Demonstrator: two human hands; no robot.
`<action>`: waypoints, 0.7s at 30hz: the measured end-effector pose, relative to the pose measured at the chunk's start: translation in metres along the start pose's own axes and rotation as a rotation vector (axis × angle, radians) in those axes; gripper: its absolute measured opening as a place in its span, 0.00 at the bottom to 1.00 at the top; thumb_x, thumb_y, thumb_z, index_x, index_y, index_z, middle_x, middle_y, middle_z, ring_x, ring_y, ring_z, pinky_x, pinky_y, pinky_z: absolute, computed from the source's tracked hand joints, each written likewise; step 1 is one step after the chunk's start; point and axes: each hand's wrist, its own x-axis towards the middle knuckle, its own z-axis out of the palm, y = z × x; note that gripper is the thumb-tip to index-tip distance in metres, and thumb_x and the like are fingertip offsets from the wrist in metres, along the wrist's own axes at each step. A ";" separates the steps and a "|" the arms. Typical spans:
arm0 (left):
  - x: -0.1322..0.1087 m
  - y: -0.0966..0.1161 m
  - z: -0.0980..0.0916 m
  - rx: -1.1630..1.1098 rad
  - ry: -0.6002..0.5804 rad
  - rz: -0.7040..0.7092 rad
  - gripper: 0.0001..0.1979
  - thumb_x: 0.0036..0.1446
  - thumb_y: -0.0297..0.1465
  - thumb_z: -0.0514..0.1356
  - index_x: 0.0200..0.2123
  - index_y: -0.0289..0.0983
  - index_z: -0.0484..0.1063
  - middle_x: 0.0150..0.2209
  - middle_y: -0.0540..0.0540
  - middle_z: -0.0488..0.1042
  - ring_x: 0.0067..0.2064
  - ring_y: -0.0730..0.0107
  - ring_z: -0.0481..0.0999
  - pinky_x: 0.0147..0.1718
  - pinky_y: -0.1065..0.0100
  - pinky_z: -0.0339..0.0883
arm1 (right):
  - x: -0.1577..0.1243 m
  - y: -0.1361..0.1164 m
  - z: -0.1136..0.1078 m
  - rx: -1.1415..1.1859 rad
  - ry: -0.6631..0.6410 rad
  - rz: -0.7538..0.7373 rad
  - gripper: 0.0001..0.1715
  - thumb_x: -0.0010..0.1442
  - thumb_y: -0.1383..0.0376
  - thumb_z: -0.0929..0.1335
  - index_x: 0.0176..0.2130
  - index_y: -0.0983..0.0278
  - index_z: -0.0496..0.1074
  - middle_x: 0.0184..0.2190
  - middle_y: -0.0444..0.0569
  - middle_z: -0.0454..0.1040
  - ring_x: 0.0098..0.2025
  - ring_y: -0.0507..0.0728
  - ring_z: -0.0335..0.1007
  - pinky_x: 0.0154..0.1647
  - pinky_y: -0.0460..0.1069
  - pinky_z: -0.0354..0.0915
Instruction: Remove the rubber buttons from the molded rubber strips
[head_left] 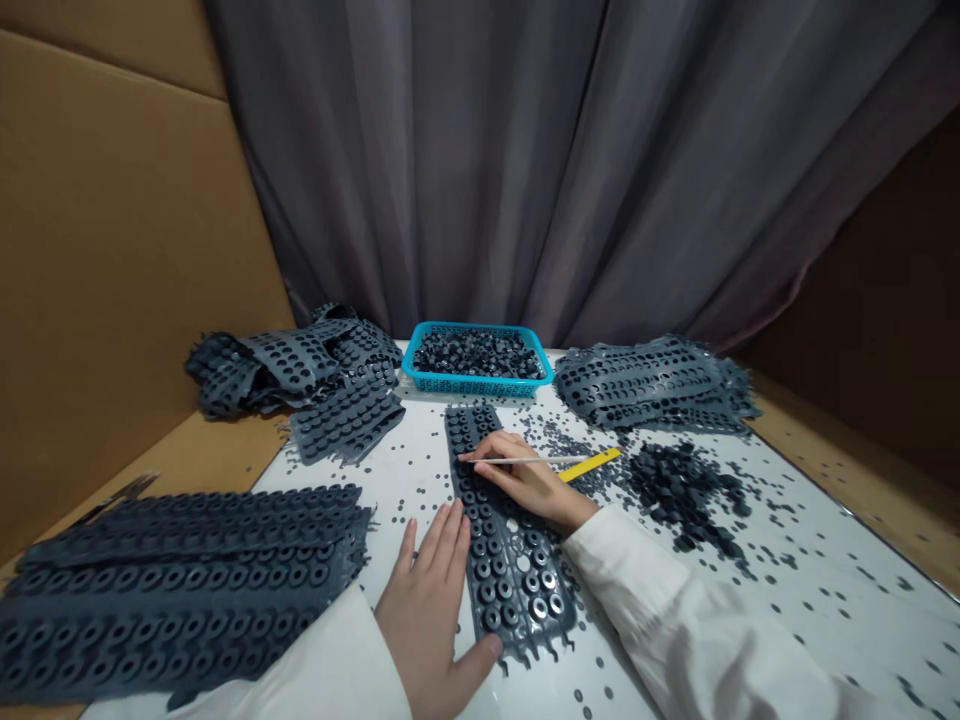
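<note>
A dark grey rubber sheet (501,562) with rows of raised rings lies lengthwise in front of me, with a few open holes showing white at its right side. My left hand (433,610) is spread flat along the sheet's left edge, its thumb on the near end. Over the upper part of the sheet, my right hand (525,478) is closed around a thin pale stick (551,460). The stick's tip end is at the fingertips, by the sheet's left rows. A yellow strip (592,465) sticks out beyond my right wrist; its other end is hidden.
A blue basket (480,384) of small black pieces stands at the back. Ringed sheets (180,590) are stacked at left; punched sheets lie back left (292,365) and back right (652,385). A heap of black pieces (682,495) and scattered discs lie at right. Tweezers-like metal tools (120,495) lie far left.
</note>
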 end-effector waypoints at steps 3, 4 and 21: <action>0.000 0.000 -0.001 0.005 -0.001 -0.001 0.41 0.57 0.53 0.44 0.64 0.32 0.39 0.66 0.41 0.33 0.65 0.50 0.34 0.60 0.45 0.33 | -0.001 0.001 0.000 -0.005 0.020 -0.013 0.08 0.62 0.60 0.63 0.37 0.61 0.69 0.40 0.50 0.75 0.43 0.58 0.68 0.46 0.54 0.60; 0.000 0.000 -0.001 0.006 -0.001 -0.004 0.41 0.57 0.53 0.43 0.64 0.32 0.39 0.65 0.41 0.33 0.65 0.50 0.34 0.60 0.45 0.33 | -0.001 0.001 0.000 -0.012 0.023 -0.017 0.08 0.62 0.60 0.63 0.38 0.61 0.69 0.40 0.50 0.75 0.43 0.58 0.68 0.47 0.55 0.60; 0.001 0.005 -0.003 0.012 0.010 -0.031 0.40 0.56 0.51 0.47 0.64 0.31 0.44 0.65 0.40 0.36 0.65 0.49 0.36 0.60 0.45 0.32 | 0.007 0.002 0.000 -0.364 -0.075 -0.089 0.08 0.64 0.63 0.62 0.40 0.61 0.69 0.39 0.49 0.75 0.43 0.57 0.65 0.44 0.52 0.57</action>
